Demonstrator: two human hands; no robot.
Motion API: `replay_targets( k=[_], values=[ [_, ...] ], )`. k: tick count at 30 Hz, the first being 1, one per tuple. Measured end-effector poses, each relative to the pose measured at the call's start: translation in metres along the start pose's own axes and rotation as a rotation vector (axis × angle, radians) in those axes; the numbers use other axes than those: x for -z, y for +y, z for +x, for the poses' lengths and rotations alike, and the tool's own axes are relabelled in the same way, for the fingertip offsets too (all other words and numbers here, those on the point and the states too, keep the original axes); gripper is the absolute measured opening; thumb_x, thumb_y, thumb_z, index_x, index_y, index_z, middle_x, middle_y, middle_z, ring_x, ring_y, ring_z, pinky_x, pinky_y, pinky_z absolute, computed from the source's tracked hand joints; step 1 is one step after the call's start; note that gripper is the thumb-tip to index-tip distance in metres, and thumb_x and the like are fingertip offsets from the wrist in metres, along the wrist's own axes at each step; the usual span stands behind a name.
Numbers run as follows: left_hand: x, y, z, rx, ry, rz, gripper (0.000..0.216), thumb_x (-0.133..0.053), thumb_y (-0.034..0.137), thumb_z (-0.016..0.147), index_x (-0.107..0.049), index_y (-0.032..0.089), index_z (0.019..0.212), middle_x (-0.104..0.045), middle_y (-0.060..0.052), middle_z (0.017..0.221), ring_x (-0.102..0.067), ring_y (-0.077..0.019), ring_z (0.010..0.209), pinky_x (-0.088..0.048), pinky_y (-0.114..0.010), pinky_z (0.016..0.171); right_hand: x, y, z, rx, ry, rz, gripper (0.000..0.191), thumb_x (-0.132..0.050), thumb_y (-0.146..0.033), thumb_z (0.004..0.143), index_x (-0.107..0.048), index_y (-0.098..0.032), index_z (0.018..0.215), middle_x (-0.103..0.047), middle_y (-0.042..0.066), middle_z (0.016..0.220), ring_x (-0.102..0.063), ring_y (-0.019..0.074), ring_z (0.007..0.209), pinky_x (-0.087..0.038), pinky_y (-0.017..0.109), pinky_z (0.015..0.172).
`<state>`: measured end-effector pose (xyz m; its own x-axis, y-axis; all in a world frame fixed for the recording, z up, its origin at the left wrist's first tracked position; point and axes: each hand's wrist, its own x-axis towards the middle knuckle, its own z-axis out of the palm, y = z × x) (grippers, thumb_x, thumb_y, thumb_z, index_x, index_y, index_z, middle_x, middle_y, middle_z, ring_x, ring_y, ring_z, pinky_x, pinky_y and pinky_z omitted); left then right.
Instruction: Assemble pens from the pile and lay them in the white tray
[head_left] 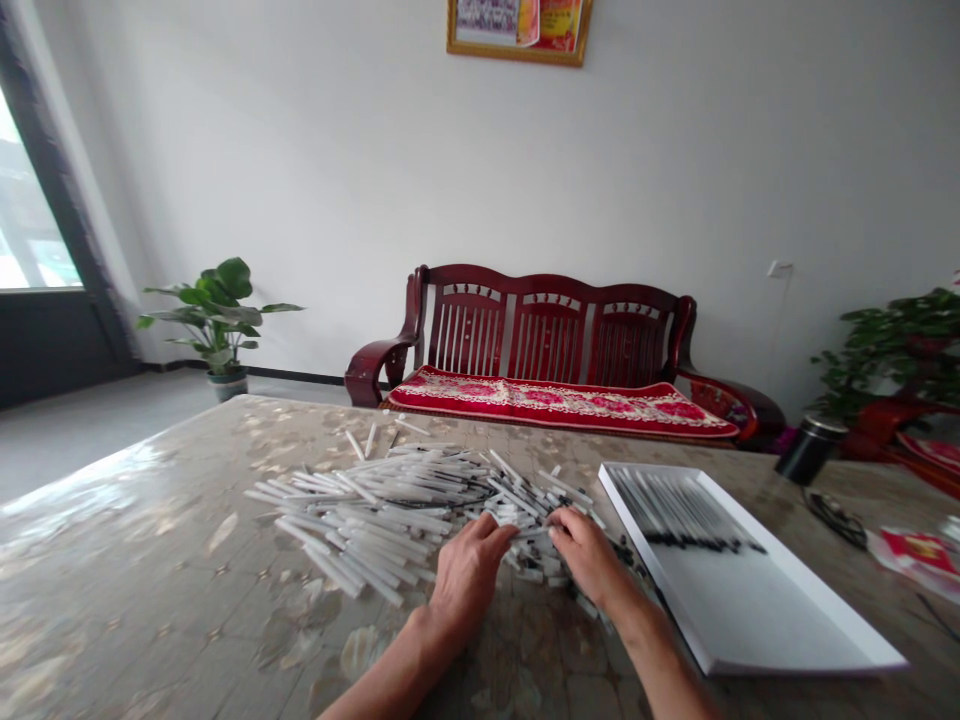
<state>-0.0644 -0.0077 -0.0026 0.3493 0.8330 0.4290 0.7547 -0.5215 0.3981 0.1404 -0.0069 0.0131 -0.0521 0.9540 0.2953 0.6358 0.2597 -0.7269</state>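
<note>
A loose pile of whitish pen barrels (375,525) covers the tabletop in front of me. Small clear and black pen caps (547,570) lie heaped at its right side. My left hand (469,565) is closed at the pile's near right edge, thumb and fingers pinched on one end of a whitish pen (531,531). Facing it over the caps, my right hand (585,552) pinches the other end. The fingers hide the pen's tips. Right of my hands, a shallow white tray (810,625) holds a row of pens (682,510) with black ends toward me.
The patterned tabletop (172,610) carries everything. At the right stand a dark cylindrical container (810,450), a black cable (834,518) and a red and white packet (919,555). Beyond the far edge is a red wooden bench (551,325), with a potted plant (221,315) to its left.
</note>
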Motion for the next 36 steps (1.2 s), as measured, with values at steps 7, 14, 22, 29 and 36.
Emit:
replay_targets(
  k=[7, 14, 22, 29, 36],
  values=[
    [0.000, 0.000, -0.002, -0.082, -0.019, 0.066, 0.030, -0.051, 0.016, 0.091, -0.070, 0.032, 0.107, -0.066, -0.003, 0.089, -0.060, -0.0174, 0.084, -0.042, -0.023, 0.067, -0.001, -0.003, -0.004, -0.400, -0.144, 0.398, 0.012, -0.055, -0.034, 0.071, -0.055, -0.023, 0.067, -0.047, -0.006, 0.052, -0.044, 0.0120, 0.049, -0.028, 0.022, 0.045],
    [0.002, 0.000, -0.005, -0.100, 0.004, 0.103, 0.034, -0.050, 0.011, 0.090, -0.068, 0.031, 0.111, -0.066, -0.003, 0.092, -0.060, -0.0184, 0.089, -0.043, -0.024, 0.070, -0.006, -0.012, -0.004, -0.501, -0.091, 0.641, 0.022, -0.065, -0.036, 0.062, -0.050, -0.020, 0.061, -0.046, -0.007, 0.052, -0.041, 0.0078, 0.046, -0.023, 0.019, 0.040],
    [-0.002, 0.000, -0.002, -0.071, 0.049, 0.015, 0.032, -0.049, 0.015, 0.091, -0.068, 0.030, 0.112, -0.068, -0.004, 0.093, -0.062, -0.0194, 0.088, -0.047, -0.025, 0.072, -0.010, -0.020, -0.003, -0.525, -0.037, 0.757, 0.027, -0.069, -0.040, 0.063, -0.054, -0.019, 0.070, -0.046, -0.007, 0.056, -0.040, 0.0058, 0.046, -0.023, 0.017, 0.041],
    [-0.016, -0.001, 0.003, 0.149, 0.163, -0.610, 0.025, -0.048, 0.025, 0.089, -0.065, 0.023, 0.108, -0.067, -0.002, 0.083, -0.062, -0.0165, 0.075, -0.049, -0.026, 0.070, -0.013, -0.039, -0.008, -0.426, -0.096, 1.001, 0.042, -0.082, -0.042, 0.061, -0.066, -0.021, 0.093, -0.057, -0.005, 0.069, -0.048, 0.0078, 0.056, -0.031, 0.018, 0.047],
    [-0.023, 0.006, 0.001, 0.293, 0.076, -1.073, 0.031, -0.058, 0.048, 0.084, -0.049, 0.021, 0.097, -0.055, 0.007, 0.065, -0.045, -0.0077, 0.045, -0.035, -0.019, 0.043, -0.033, -0.040, -0.013, -0.294, -0.159, 0.836, 0.031, -0.077, -0.043, 0.068, -0.070, -0.020, 0.087, -0.060, -0.004, 0.069, -0.048, 0.0091, 0.056, -0.030, 0.019, 0.047]
  ],
)
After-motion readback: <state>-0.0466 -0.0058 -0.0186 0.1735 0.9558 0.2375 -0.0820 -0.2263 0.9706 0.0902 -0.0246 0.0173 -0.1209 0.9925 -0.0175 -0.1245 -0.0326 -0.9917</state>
